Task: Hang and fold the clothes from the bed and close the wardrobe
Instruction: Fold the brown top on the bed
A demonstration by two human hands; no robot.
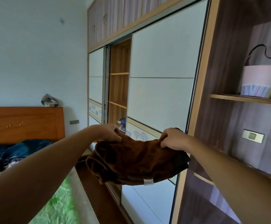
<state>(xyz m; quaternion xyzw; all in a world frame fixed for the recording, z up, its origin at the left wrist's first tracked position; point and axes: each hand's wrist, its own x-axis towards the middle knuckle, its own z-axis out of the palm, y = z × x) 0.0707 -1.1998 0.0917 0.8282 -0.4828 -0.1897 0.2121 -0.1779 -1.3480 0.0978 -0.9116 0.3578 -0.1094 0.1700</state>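
A folded brown velvety garment (pixel 136 164) hangs in the air in front of the wardrobe, a white label at its lower edge. My left hand (pixel 109 132) grips its upper left corner and my right hand (pixel 174 139) grips its upper right corner. The wardrobe (pixel 162 97) has white sliding doors; a narrow gap (pixel 119 88) between them shows wooden shelves inside. A blue item (pixel 121 122) lies on a lower shelf in that gap. The bed (pixel 62 202) with a green cover lies at the lower left.
A dark blue blanket (pixel 16 149) is bunched near the orange wooden headboard (pixel 24 123), which carries a small patterned object (pixel 49 101). A pink bag (pixel 262 81) stands on an open side shelf at the right. A strip of wooden floor (pixel 97 188) runs between bed and wardrobe.
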